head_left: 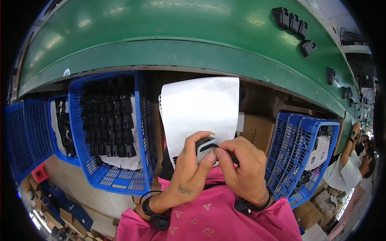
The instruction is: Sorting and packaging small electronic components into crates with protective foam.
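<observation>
My left hand [189,170] is wrapped round a small grey-and-black plastic housing [206,145] with rounded corners, held up in front of my body. A dark curved slot or strip shows on its grey face. Against the right edge of the housing, the thumb and forefinger of my right hand [246,168] are pinched together. What lies between those fingertips is hidden. Beneath and beyond both hands a white sheet [201,104] drapes from my lap toward the bench.
A green bench [161,28] runs across the far side, with several black housings [308,47] at its right. A blue crate [142,120] of stacked black parts [108,124] stands left; another blue crate [285,144] stands right. A co-worker [345,172] is at far right.
</observation>
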Demonstrator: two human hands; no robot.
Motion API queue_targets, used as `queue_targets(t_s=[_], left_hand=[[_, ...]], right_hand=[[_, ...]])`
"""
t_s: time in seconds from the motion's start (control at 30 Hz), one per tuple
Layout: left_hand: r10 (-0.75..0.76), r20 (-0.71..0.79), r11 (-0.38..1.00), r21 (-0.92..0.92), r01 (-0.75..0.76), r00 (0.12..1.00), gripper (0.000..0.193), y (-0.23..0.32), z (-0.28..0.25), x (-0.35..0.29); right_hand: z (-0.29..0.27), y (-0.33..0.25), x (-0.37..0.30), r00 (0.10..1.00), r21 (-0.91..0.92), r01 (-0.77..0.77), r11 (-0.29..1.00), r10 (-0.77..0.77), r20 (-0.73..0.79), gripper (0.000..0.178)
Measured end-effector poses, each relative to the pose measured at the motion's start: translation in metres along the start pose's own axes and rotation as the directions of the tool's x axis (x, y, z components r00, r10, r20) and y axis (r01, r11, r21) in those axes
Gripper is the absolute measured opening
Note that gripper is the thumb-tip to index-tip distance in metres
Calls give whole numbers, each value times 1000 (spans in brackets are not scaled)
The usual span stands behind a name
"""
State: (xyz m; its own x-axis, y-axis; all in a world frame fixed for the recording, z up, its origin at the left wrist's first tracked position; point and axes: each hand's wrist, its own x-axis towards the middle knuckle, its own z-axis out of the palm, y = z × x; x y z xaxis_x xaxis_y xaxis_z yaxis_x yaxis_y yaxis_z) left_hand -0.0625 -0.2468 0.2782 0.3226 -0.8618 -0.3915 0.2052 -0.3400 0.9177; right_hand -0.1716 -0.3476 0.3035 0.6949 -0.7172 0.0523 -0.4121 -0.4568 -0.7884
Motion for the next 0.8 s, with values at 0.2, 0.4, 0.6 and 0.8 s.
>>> queue_targets(t_s=[0.2,0.4,0.6,0.8], left_hand=[[5,32,998,-56,-4,999,39,-3,0,0],[-2,36,998,-69,5,999,41,1,-2,1],[11,22,996,-93,-9,1000,41,-3,-3,-1],[18,22,995,-96,-16,1000,40,-3,-2,0]], right_hand=[[-3,-4,-1,999,35,51,998,-51,-3,11],[-1,-1,0,1000,27,-6,1000,7,-13,10],[2,0,-1,1000,37,-21,999,21,-1,8],[1,-2,1,999,28,-46,999,45,4,7]])
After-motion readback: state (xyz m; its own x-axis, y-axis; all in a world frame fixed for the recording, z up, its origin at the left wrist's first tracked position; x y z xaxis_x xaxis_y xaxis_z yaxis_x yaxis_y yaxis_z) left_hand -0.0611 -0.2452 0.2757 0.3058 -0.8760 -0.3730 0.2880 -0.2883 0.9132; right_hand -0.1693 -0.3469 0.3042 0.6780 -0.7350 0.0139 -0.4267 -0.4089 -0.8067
